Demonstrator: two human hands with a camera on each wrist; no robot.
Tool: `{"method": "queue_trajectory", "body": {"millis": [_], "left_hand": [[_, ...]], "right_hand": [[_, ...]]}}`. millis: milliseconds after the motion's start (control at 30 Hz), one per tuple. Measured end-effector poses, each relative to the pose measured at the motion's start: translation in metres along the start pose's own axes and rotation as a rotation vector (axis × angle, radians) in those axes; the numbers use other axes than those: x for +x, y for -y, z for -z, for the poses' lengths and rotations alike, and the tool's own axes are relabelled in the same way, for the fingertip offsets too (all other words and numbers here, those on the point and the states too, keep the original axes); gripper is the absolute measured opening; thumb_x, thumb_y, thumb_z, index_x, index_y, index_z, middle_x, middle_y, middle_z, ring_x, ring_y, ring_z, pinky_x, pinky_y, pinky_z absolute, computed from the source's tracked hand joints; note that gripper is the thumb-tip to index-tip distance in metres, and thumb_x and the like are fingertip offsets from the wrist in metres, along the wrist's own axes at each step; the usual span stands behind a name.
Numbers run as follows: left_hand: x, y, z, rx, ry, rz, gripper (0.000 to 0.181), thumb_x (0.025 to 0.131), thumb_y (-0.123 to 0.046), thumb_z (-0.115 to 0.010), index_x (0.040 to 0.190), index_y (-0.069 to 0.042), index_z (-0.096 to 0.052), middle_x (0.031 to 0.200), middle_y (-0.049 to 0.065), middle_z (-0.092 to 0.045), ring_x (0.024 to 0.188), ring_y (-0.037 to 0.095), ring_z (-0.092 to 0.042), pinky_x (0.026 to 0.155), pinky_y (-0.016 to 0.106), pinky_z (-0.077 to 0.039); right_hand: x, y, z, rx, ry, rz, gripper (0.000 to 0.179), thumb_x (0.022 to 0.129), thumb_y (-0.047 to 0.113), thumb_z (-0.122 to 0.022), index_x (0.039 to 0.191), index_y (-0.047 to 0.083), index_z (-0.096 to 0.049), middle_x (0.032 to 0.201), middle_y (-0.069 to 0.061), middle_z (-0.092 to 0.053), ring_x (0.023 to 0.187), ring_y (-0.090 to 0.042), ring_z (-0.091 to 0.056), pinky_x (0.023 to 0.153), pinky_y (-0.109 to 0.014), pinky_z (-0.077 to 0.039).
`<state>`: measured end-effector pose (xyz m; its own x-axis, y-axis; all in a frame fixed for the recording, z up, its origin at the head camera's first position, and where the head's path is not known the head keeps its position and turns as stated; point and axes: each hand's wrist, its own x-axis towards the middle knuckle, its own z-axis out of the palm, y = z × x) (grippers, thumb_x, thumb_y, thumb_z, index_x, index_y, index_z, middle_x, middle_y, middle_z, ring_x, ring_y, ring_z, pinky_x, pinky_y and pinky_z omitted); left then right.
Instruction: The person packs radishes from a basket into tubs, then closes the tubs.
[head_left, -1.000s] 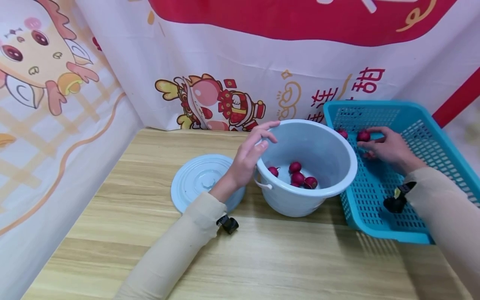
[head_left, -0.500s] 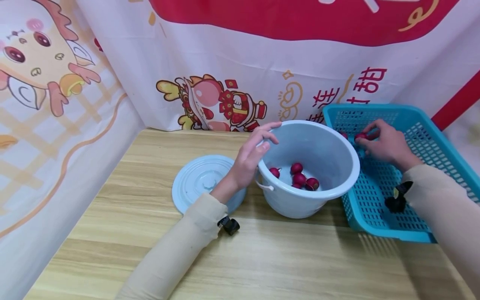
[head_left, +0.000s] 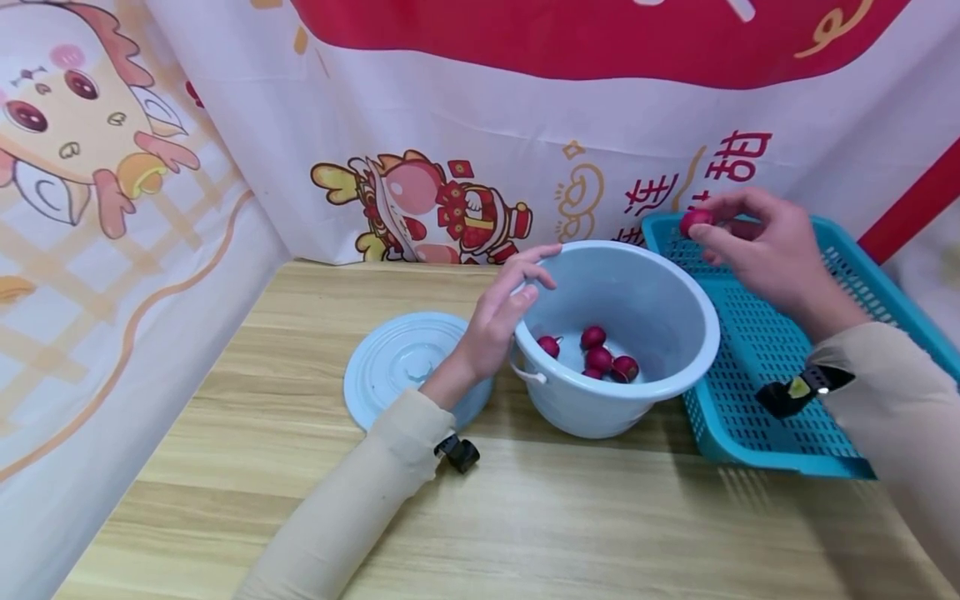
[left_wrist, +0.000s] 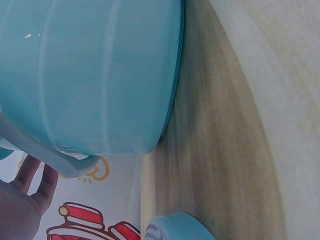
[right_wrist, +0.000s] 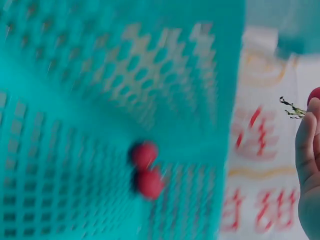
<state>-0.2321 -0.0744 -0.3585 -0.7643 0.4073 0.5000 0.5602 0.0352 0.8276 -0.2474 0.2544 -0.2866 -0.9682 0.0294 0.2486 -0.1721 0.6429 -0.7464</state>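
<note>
My left hand (head_left: 491,321) holds the left rim of a light blue bucket (head_left: 592,408), its fingertips at the lip. In the left wrist view, two fingers (left_wrist: 46,187) show outside the bucket beside its handle (left_wrist: 45,150). Several red radishes (head_left: 597,359) lie on the bucket's bottom. My right hand (head_left: 776,254) pinches another red radish (head_left: 696,221) between thumb and fingers, above the back left of a teal basket (head_left: 750,462). A short green stem (right_wrist: 295,111) sticks out from that radish. Two radishes (right_wrist: 144,155) remain in a basket corner in the right wrist view.
A round light blue lid (head_left: 382,367) with a knob lies on the wooden table (head_left: 480,533) left of the bucket. The basket stands against the bucket's right side. Printed cloth (head_left: 465,108) hangs behind the table and along its left.
My right hand has lifted a radish from the basket floor, rising up and to the left above the basket's back rim. The left hand and bucket have stayed in place.
</note>
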Motion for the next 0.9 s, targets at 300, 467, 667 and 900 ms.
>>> {"method": "queue_trajectory", "body": {"millis": [300,467,667,900], "left_hand": [[0.0,0.0,0.0,-0.007,0.002,0.0,0.037,0.104,-0.026,-0.036,0.122,-0.001,-0.056,0.169,0.007,-0.04,0.159,0.019,-0.032,0.129,0.055,-0.032],[0.0,0.0,0.0,-0.003,0.007,-0.003,0.037,0.104,-0.027,-0.036,0.122,-0.001,-0.056,0.169,0.007,-0.04,0.159,0.019,-0.032,0.129,0.054,-0.032],[0.0,-0.001,0.0,0.001,0.005,-0.002,0.039,0.104,-0.028,-0.036,0.122,-0.001,-0.057,0.168,0.006,-0.041,0.158,0.019,-0.033,0.129,0.053,-0.032],[0.0,-0.001,0.0,0.006,0.002,-0.006,0.037,0.104,-0.027,-0.036,0.121,-0.002,-0.057,0.168,0.006,-0.041,0.159,0.019,-0.032,0.129,0.054,-0.032]], "right_hand": [[-0.023,0.053,-0.033,0.009,0.162,0.284,0.029,0.095,0.018,-0.079,0.122,0.011,-0.068,0.106,-0.001,-0.073,0.074,-0.013,-0.071,0.066,-0.02,-0.06],[-0.03,0.054,-0.041,-0.158,0.225,0.327,0.031,0.093,0.024,-0.081,0.12,0.014,-0.07,0.101,-0.004,-0.076,0.079,-0.017,-0.067,0.067,-0.022,-0.056],[-0.029,0.055,-0.041,-0.248,0.313,0.35,0.03,0.094,0.03,-0.081,0.118,0.017,-0.071,0.098,-0.002,-0.076,0.081,-0.019,-0.066,0.069,-0.029,-0.056],[-0.03,0.055,-0.042,-0.263,0.319,0.389,0.024,0.094,0.028,-0.08,0.113,0.017,-0.072,0.095,0.001,-0.076,0.082,-0.015,-0.067,0.071,-0.028,-0.056]]}}
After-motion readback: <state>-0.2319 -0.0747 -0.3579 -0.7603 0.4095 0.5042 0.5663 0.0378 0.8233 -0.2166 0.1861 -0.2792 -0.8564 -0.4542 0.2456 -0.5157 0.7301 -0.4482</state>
